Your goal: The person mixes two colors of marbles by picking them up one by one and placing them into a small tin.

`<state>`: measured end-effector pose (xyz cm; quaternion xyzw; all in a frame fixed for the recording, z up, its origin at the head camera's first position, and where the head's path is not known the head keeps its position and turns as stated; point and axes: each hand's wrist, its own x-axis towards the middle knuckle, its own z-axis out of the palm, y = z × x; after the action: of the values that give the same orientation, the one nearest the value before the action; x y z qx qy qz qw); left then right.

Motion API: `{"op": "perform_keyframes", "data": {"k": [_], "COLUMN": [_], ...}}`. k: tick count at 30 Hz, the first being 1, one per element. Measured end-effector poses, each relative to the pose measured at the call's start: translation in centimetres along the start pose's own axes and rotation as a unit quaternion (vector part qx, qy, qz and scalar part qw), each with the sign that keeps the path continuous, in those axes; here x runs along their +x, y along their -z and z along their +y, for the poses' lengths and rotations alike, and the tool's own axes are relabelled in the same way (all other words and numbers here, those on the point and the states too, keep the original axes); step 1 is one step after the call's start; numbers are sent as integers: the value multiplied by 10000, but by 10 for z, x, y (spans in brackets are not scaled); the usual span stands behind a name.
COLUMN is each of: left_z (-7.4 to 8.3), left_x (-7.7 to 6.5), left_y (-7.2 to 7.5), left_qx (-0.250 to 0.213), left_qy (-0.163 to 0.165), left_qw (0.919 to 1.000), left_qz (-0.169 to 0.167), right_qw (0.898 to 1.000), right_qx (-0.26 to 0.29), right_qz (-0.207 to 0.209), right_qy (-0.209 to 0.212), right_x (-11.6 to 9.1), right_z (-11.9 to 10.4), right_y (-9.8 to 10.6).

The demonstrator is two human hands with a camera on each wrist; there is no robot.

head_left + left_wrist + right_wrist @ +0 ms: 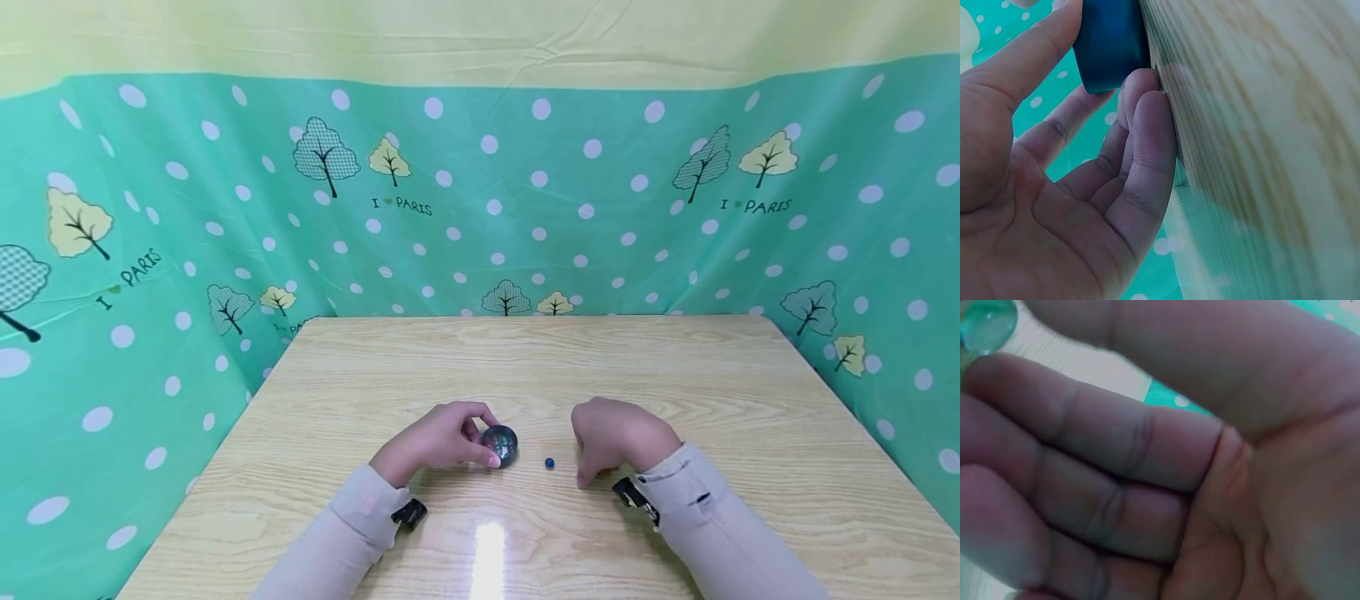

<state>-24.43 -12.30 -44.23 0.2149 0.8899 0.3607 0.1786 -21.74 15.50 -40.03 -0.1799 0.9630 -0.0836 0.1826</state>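
My left hand (450, 437) pinches a round, dark, glossy tin-like object (504, 442) with a patterned top. Its smooth blue side (1113, 47) shows in the left wrist view, between thumb and index finger, while the other fingertips rest against the wood. To the right of it lies a small dark blue bead (550, 463) on the table. Just beyond the bead is my right hand (618, 437), fingertips pointing down. In the right wrist view a glassy greenish round thing (988, 326) shows by the tips of thumb and index finger; whether they hold it is unclear.
Both hands work over a light wooden table (420, 358). Green dotted cloth (540, 200) with tree prints hangs behind it and along both sides. A black strap piece (408, 514) sits at the left cuff, and another (636, 497) at the right cuff.
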Motion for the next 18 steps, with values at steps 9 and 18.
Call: {"op": "perform_keyframes", "data": {"k": [9, 18], "left_z": [-1, -1], "left_x": [0, 1], "left_y": [-1, -1], "left_qx": [-3, 12], "left_qy": [21, 33], "left_qw": [10000, 10000], "left_qz": [9, 21], "right_qw": [10000, 9996], "right_qx": [-5, -7], "right_qz": [36, 243], "right_qy": [42, 170], "right_x": [0, 7], "right_z": [0, 3], "right_y": [1, 1]}}
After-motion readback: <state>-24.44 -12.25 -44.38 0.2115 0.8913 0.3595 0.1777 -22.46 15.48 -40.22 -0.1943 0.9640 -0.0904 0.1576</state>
